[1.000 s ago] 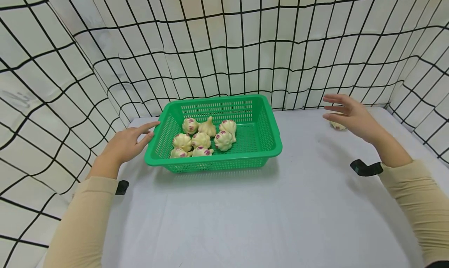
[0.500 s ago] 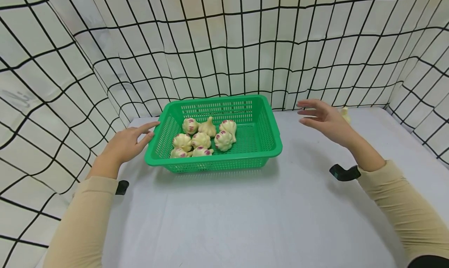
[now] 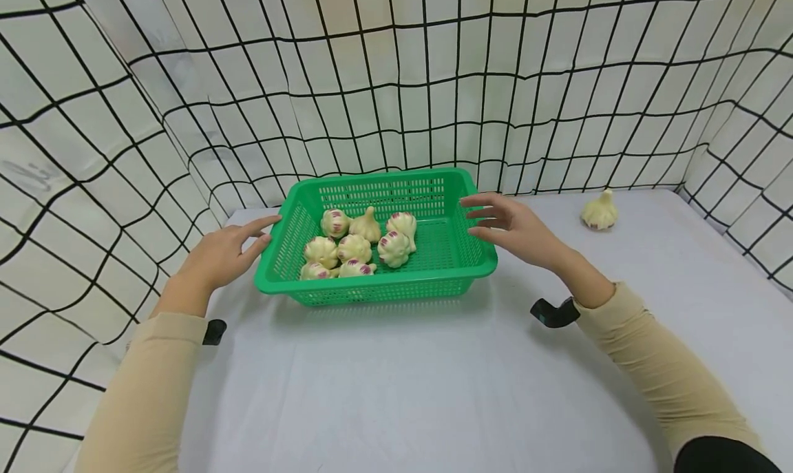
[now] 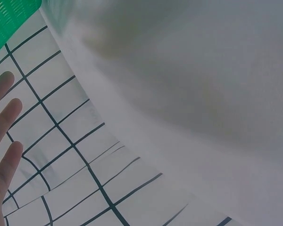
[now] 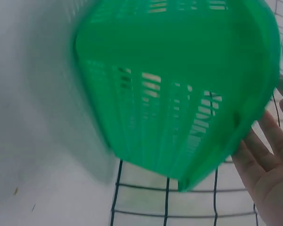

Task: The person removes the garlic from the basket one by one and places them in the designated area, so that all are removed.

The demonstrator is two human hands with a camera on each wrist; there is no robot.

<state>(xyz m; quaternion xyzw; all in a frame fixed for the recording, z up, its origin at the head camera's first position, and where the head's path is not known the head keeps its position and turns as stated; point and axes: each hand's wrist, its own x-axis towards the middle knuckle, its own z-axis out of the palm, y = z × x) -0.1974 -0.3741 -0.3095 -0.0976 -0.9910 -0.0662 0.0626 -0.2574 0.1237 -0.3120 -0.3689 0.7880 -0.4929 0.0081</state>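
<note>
A green plastic basket stands on the white-covered table, with several garlic bulbs grouped in its left and middle part. My left hand is at the basket's left end, its fingertips right at the rim. In the left wrist view those fingers look extended, near the basket's corner. At the right end my right hand has its fingers over the rim, holding nothing. The right wrist view shows the hand beside the basket's end wall, fingers stretched along the rim.
One more garlic bulb sits upright on the table at the back right, apart from the basket. A black grid net over white sheeting rises behind the table and along both sides. White cloth covers the table in front of the basket.
My right hand has moved left, from in front of the lone garlic bulb to the basket's right rim, so that bulb now shows fully. The left hand and basket stay in place.
</note>
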